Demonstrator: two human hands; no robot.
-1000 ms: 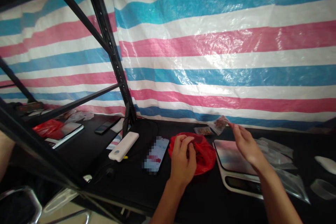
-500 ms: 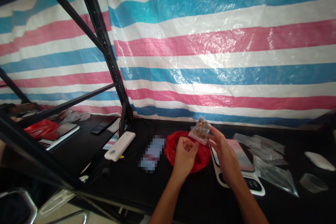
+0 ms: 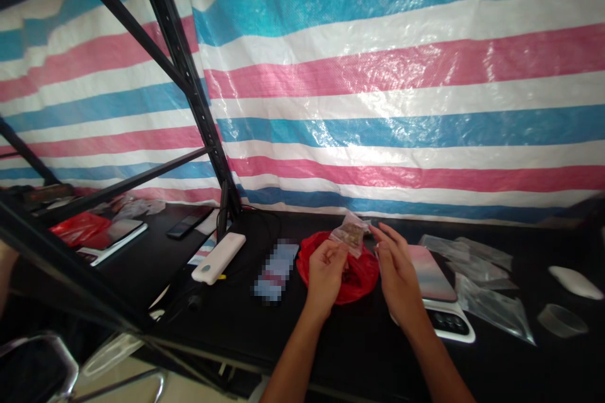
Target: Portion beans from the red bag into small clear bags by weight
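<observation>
My left hand pinches a small clear packet of brown bits by its lower corner, above a red plastic bag on the black table. My right hand is just right of the packet, fingers half curled and apart, holding nothing that I can see. It hovers over the left end of a white kitchen scale with a shiny top.
A phone and a white power bank lie left of the bag. Empty clear bags lie right of the scale, with a tape roll and a white object. A black rack post rises at left.
My right hand picked a small packet from the back of the table and brought it over the red bag. My left hand has now taken hold of it.
</observation>
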